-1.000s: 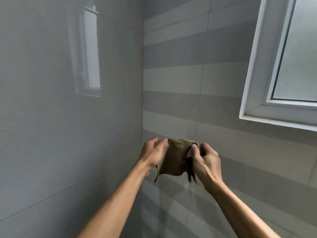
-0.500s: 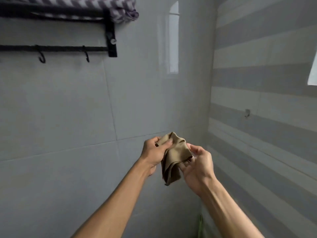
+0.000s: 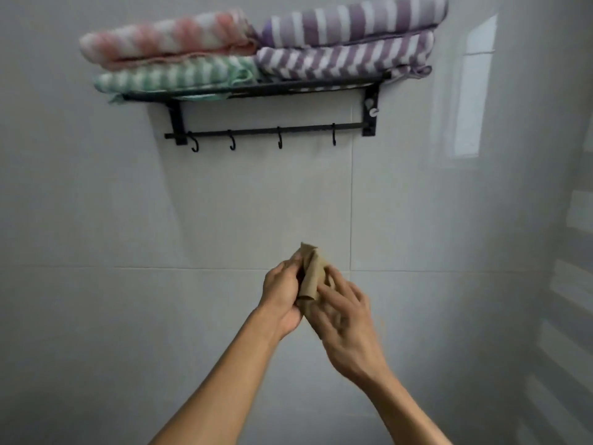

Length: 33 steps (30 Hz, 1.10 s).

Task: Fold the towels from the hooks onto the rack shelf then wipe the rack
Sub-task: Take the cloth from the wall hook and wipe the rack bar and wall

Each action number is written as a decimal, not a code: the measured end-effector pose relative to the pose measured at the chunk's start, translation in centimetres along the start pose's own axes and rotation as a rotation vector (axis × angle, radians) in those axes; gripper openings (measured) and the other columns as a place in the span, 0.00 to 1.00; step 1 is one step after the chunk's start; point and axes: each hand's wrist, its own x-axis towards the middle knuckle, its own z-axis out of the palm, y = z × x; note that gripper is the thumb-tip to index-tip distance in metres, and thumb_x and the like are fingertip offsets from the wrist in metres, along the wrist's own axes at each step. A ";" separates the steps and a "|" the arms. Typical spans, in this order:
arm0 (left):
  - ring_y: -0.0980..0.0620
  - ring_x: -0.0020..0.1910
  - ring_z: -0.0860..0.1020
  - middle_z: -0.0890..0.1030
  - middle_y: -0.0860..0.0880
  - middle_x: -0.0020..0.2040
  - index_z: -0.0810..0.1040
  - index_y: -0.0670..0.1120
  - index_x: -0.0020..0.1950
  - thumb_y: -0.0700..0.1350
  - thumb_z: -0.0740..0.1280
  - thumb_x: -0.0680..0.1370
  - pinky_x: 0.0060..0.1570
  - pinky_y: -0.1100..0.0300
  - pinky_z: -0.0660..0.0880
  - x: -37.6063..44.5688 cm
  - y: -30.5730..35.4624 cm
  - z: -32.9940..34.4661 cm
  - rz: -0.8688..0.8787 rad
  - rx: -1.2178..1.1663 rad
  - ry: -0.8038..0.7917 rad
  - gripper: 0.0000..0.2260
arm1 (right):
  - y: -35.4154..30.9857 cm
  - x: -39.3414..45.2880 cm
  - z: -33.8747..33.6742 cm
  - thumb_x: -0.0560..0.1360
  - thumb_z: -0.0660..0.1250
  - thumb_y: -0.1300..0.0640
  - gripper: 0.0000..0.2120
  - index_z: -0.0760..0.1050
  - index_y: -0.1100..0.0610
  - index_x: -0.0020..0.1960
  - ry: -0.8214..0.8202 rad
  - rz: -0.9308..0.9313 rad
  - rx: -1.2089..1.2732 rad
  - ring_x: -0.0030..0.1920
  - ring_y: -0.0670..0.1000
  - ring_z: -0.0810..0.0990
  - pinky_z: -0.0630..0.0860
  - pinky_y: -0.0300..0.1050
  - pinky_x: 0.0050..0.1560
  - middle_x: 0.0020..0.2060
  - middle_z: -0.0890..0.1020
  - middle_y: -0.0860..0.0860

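Note:
A black wall rack (image 3: 256, 89) hangs high on the grey tiled wall. On its shelf lie folded striped towels: a pink one (image 3: 167, 38) over a green one (image 3: 173, 75) on the left, two purple ones (image 3: 349, 43) stacked on the right. The hook bar (image 3: 269, 132) under the shelf carries several bare hooks. Well below the rack, both hands hold a small tan cloth (image 3: 313, 274) bunched between them. My left hand (image 3: 280, 300) grips its left side. My right hand (image 3: 345, 311) presses it from the right with the fingers spread over it.
The grey tiled wall (image 3: 160, 316) fills the view behind the hands. A striped tiled side wall (image 3: 571, 284) meets it at the right. A window reflection (image 3: 473, 88) shines on the tiles right of the rack.
The view has swung left from the window corner to face the rack. The tan cloth, first stretched between both hands, is now bunched into a small wad between them.

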 end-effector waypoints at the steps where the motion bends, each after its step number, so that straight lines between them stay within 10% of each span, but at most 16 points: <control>1: 0.41 0.46 0.84 0.84 0.37 0.53 0.81 0.38 0.57 0.50 0.67 0.81 0.47 0.47 0.82 0.4 0.8 -0.3 -0.010 -0.029 -0.006 0.15 | 0.5 1.0 1.1 0.83 0.62 0.50 0.27 0.61 0.15 0.61 -0.009 -0.082 -0.136 0.77 0.41 0.52 0.56 0.40 0.74 0.77 0.55 0.31; 7: 0.44 0.60 0.82 0.84 0.41 0.60 0.80 0.43 0.65 0.53 0.57 0.85 0.59 0.48 0.78 4.4 4.7 -1.9 -0.102 0.002 -0.244 0.20 | 2.8 7.3 6.0 0.81 0.54 0.40 0.27 0.53 0.35 0.79 0.133 -0.111 -0.048 0.75 0.30 0.45 0.56 0.38 0.72 0.79 0.41 0.33; 12: 0.51 0.54 0.82 0.85 0.47 0.56 0.83 0.44 0.61 0.47 0.62 0.83 0.55 0.52 0.78 9.9 8.3 -3.3 0.112 0.345 -0.339 0.14 | 2.4 14.4 8.0 0.82 0.59 0.47 0.23 0.65 0.45 0.77 0.404 -0.071 0.014 0.70 0.32 0.65 0.71 0.28 0.61 0.74 0.64 0.41; 16: 0.52 0.55 0.82 0.86 0.51 0.52 0.85 0.48 0.56 0.50 0.61 0.83 0.53 0.50 0.77 14.5 10.4 -5.0 0.185 0.466 -0.341 0.14 | 1.8 19.1 9.3 0.82 0.64 0.54 0.10 0.75 0.45 0.62 0.584 -0.022 0.243 0.51 0.41 0.82 0.78 0.33 0.41 0.51 0.82 0.44; 21: 0.58 0.57 0.77 0.80 0.57 0.58 0.81 0.47 0.61 0.57 0.57 0.84 0.60 0.57 0.72 21.6 11.5 -7.0 0.514 0.766 -0.074 0.19 | 2.3 23.5 10.8 0.84 0.60 0.46 0.11 0.79 0.48 0.56 0.670 0.166 0.587 0.47 0.53 0.85 0.84 0.58 0.44 0.48 0.86 0.50; 28: 0.49 0.82 0.40 0.40 0.48 0.83 0.46 0.49 0.83 0.58 0.44 0.84 0.79 0.46 0.47 32.2 13.4 -8.2 0.983 1.549 0.197 0.28 | 2.2 26.6 10.9 0.83 0.61 0.47 0.12 0.82 0.49 0.56 0.693 0.290 0.846 0.54 0.55 0.85 0.81 0.57 0.54 0.48 0.87 0.49; 33: 0.43 0.82 0.43 0.45 0.44 0.83 0.48 0.47 0.83 0.60 0.44 0.84 0.77 0.36 0.49 37.6 13.0 -8.5 1.160 1.608 0.342 0.30 | 1.5 27.9 10.0 0.83 0.60 0.47 0.15 0.79 0.49 0.64 0.663 0.244 1.009 0.57 0.58 0.84 0.83 0.51 0.41 0.56 0.85 0.52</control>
